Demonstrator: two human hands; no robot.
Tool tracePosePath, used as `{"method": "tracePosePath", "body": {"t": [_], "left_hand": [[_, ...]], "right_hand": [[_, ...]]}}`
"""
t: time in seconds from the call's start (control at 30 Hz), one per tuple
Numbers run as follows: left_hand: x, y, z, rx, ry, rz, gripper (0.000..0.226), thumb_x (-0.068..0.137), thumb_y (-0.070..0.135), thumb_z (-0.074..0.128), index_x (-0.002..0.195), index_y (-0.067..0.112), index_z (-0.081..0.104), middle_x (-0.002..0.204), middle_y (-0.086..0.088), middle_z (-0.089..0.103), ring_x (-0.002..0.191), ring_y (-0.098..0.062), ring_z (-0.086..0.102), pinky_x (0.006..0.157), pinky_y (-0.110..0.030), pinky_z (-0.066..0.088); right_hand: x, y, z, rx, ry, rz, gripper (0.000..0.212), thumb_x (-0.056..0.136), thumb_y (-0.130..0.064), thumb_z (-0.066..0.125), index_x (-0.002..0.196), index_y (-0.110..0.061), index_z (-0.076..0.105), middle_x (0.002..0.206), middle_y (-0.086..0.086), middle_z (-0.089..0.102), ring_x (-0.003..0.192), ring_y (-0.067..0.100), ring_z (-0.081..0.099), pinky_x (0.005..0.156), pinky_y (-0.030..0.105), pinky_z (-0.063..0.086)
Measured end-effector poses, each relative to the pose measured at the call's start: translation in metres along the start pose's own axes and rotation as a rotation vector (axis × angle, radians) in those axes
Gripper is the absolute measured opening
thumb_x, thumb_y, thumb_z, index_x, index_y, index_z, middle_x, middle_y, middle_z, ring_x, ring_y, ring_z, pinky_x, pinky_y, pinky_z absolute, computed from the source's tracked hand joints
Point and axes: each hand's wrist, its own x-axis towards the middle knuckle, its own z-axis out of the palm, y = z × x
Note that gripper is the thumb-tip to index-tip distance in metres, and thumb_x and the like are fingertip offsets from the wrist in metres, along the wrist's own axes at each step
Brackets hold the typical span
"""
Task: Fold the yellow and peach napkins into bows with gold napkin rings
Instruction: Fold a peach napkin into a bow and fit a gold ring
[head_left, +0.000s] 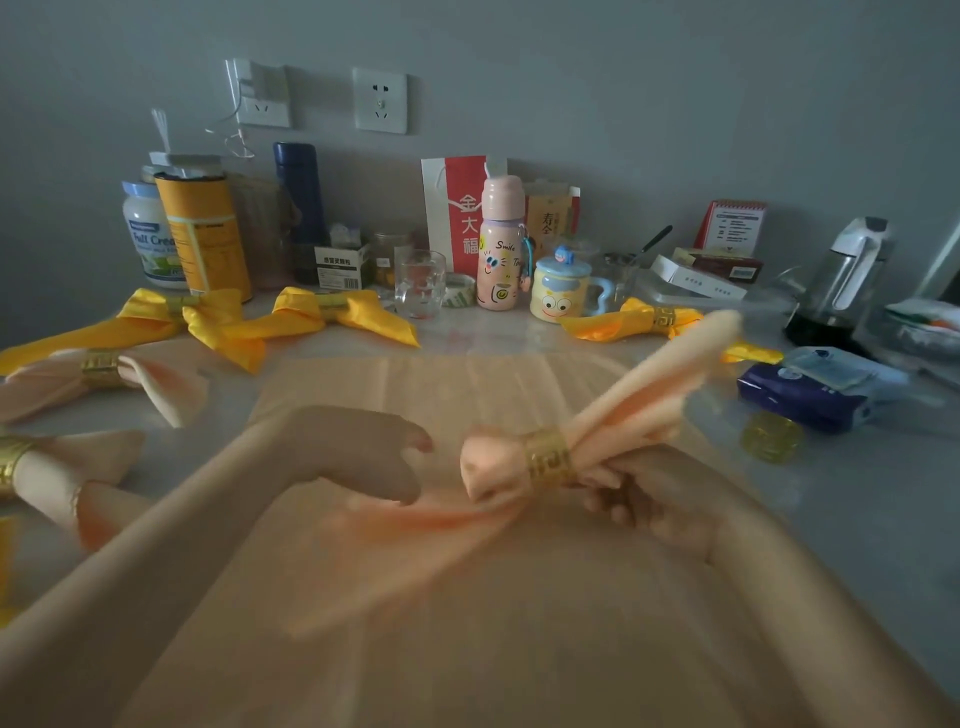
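In the centre right of the frame the person's right hand (639, 499) grips a gathered peach napkin (649, 374), fingers curled round it just right of the gold ring (548, 457) that cinches its middle. One folded end bulges left of the ring, another fans up toward the right, and a blurred tail trails down to the lower left. The left hand (363, 452) is just left of that bulge, thumb and fingers spread and holding nothing; blur hides whether it touches the cloth. Under both hands a flat peach cloth (467, 384) lies spread on the table (857, 493). Finished yellow bows (332, 312) lie across the upper left and another at the upper right, and ringed peach bows (98, 369) lie at the left edge. A spare gold ring (771, 436) sits at the right beside a tissue pack (810, 389)
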Motion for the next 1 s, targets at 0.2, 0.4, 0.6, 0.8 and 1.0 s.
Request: {"method": "tracePosePath", "body": {"t": [0.2, 0.4, 0.6, 0.8, 1.0], "left_hand": [[0.011, 0.039, 0.037, -0.124, 0.469, 0.417, 0.065, 0.085, 0.049, 0.058, 0.142, 0.028, 0.034, 0.144, 0.008, 0.039, 0.135, -0.011, 0.032, 0.110, -0.025, 0.015], [0.042, 0.058, 0.065, 0.035, 0.528, 0.435, 0.052, 0.089, 0.044, 0.053, 0.135, 0.025, 0.038, 0.123, 0.002, 0.051, 0.117, -0.019, 0.044, 0.100, -0.028, 0.021], [0.046, 0.061, 0.072, 0.131, 0.604, 0.485, 0.063, 0.086, 0.058, 0.044, 0.141, 0.030, 0.031, 0.123, 0.005, 0.051, 0.114, -0.019, 0.045, 0.099, -0.031, 0.024], [0.046, 0.061, 0.072, 0.187, 0.608, 0.476, 0.072, 0.075, 0.071, 0.022, 0.130, 0.029, 0.043, 0.112, 0.005, 0.055, 0.107, -0.019, 0.051, 0.092, -0.033, 0.029], [0.047, 0.060, 0.071, 0.174, 0.656, 0.470, 0.089, 0.065, 0.075, 0.005, 0.127, 0.026, 0.047, 0.117, 0.004, 0.057, 0.110, -0.020, 0.053, 0.090, -0.034, 0.033]], "right_hand": [[-0.003, 0.001, -0.003, -0.439, 0.065, 0.075, 0.022, 0.088, -0.018, 0.051, 0.068, -0.015, 0.058, 0.060, -0.003, 0.058, 0.036, 0.004, 0.036, 0.036, 0.015, 0.020], [0.010, 0.006, -0.011, -0.702, 0.361, -0.198, 0.028, 0.091, -0.010, 0.048, 0.065, -0.021, 0.047, 0.067, 0.000, 0.051, 0.058, 0.013, 0.046, 0.049, 0.023, 0.035], [-0.020, -0.026, -0.033, -0.421, 0.553, -1.002, 0.044, 0.081, -0.023, 0.046, 0.125, -0.026, 0.047, 0.125, -0.010, 0.053, 0.114, 0.001, 0.048, 0.095, 0.017, 0.037], [-0.017, -0.007, -0.022, -1.538, 0.058, -0.542, 0.059, 0.086, -0.045, 0.057, 0.137, -0.027, 0.033, 0.127, -0.003, 0.054, 0.114, 0.018, 0.054, 0.092, 0.032, 0.045], [-0.023, 0.004, -0.017, -1.472, 0.127, -0.615, 0.015, 0.092, -0.013, 0.044, 0.103, -0.018, 0.054, 0.101, 0.004, 0.062, 0.094, 0.028, 0.058, 0.074, 0.037, 0.044]]}}
